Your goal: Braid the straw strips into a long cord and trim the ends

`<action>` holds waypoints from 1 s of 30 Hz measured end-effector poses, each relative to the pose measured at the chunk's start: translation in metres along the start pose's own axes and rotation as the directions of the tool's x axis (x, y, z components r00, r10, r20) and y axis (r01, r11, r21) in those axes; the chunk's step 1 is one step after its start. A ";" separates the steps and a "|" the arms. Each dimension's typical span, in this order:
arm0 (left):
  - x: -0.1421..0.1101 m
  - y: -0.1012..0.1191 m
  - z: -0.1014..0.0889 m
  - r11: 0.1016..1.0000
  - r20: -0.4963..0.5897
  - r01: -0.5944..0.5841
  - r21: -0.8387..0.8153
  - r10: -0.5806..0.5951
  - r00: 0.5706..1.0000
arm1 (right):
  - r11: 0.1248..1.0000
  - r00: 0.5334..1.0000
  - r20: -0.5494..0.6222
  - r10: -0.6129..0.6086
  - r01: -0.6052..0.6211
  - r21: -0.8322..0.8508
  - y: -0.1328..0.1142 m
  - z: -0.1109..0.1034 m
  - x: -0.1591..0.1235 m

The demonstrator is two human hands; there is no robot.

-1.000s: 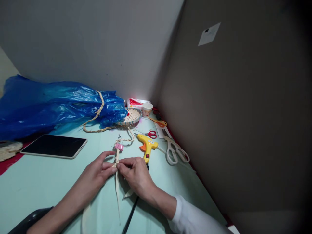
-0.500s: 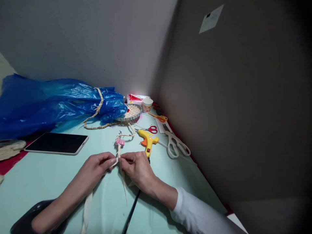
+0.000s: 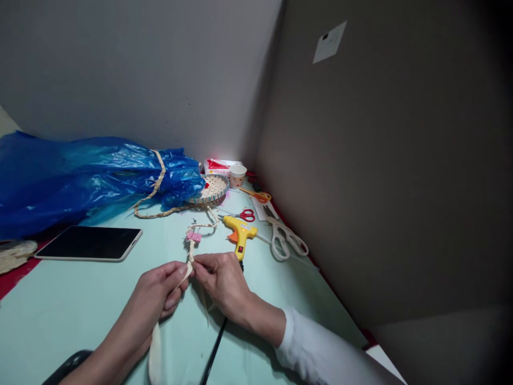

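Between my two hands is the near end of a thin pale braid [image 3: 192,249], made of a flat straw-like fibre. My left hand [image 3: 166,286] pinches a loose pale strand [image 3: 154,353] that hangs down past the wrist. My right hand [image 3: 220,278] pinches the braid where the strands cross, with a thin strand end dangling below its fingers. Just beyond, a pink clip [image 3: 194,237] sits on the braid, whose far part curls away on the table. The fingertips partly hide the crossing.
A yellow glue gun [image 3: 241,230] with its black cord lies right of the braid. Around it are grey-handled scissors [image 3: 286,240], red scissors [image 3: 247,215] and orange scissors [image 3: 262,197]. Behind stand a paper cup [image 3: 238,175] and woven basket [image 3: 214,188]. Leftward are a phone [image 3: 88,243] and blue plastic bag [image 3: 100,176].
My left hand has turned and drawn slightly down, and more of the flat strand shows at its thumb. The right hand keeps its pinch. The whole view has shifted a little.
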State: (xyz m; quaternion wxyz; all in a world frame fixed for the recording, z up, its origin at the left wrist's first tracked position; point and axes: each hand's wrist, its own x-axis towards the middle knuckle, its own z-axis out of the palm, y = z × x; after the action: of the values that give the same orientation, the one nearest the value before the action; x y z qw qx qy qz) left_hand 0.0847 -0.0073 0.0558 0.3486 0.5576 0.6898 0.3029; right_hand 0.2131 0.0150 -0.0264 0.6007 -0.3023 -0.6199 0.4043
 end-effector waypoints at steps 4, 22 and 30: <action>-0.006 -0.006 0.008 0.973 -0.076 -0.100 0.209 0.118 0.990 | 0.985 0.998 0.035 0.044 -0.049 0.167 0.003 -0.002 0.000; -0.016 -0.018 0.013 -0.024 0.259 -0.303 0.953 0.585 0.768 | 0.838 0.986 0.132 0.103 -0.157 0.522 0.012 0.005 0.004; -0.007 -0.023 -0.008 0.125 0.305 -0.562 0.817 0.734 0.607 | 0.686 0.952 0.171 0.252 -0.301 0.662 0.006 0.002 0.008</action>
State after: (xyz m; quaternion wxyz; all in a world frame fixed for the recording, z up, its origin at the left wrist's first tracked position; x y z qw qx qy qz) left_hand 0.0668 -0.0190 0.0430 -0.2092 0.8631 0.4524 0.0814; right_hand 0.2092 0.0250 -0.0278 0.5804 -0.1372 -0.3954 0.6986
